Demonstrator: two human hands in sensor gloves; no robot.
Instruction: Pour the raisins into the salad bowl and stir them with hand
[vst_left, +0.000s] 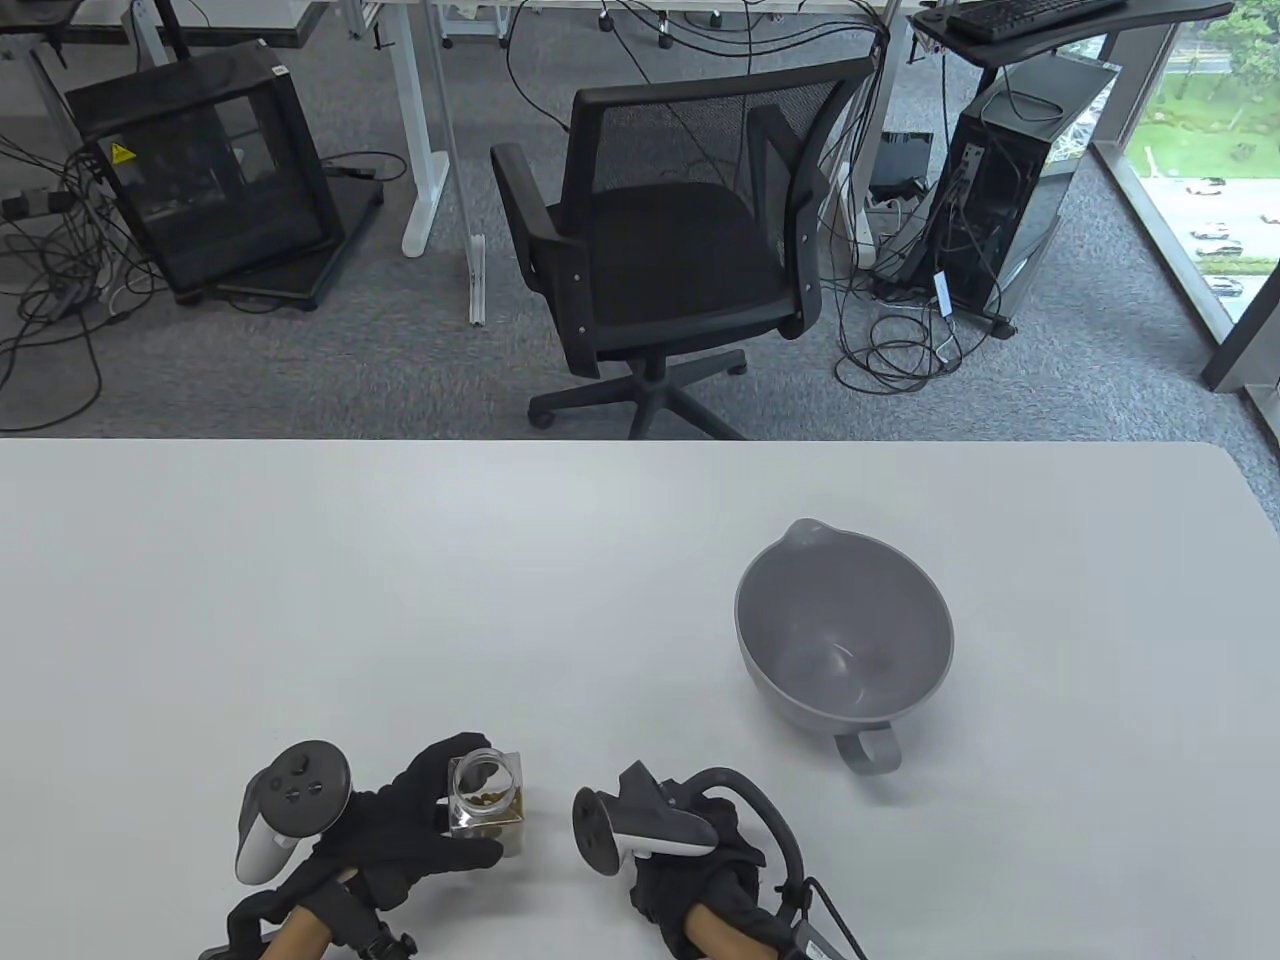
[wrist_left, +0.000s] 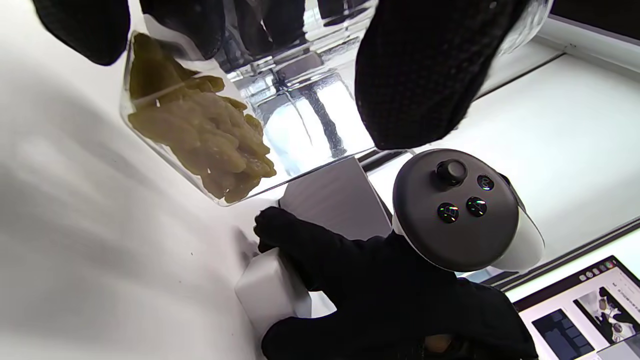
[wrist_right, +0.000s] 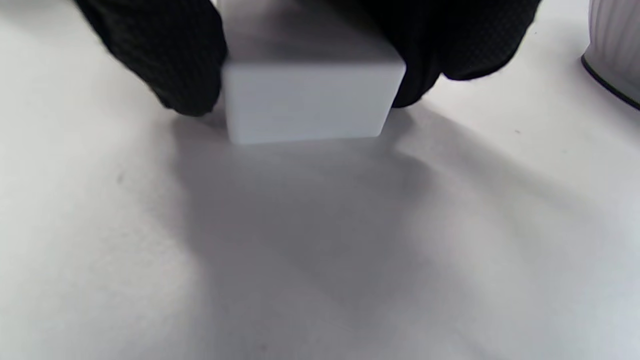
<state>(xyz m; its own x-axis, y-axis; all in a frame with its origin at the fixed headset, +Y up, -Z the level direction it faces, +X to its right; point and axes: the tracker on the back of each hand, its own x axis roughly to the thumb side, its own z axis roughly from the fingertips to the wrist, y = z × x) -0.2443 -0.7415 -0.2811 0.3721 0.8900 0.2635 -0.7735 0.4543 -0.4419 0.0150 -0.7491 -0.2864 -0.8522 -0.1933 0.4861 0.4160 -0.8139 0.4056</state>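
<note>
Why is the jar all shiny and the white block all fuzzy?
Left wrist view: the clear jar mirrors bright light as white glare beside the raisins. Right wrist view: the white lid sits too near the lens, so it blurs, casting a soft shadow.

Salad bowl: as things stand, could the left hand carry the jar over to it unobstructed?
Probably yes. The left hand grips the open raisin jar; bare table lies between it and the salad bowl.
</note>
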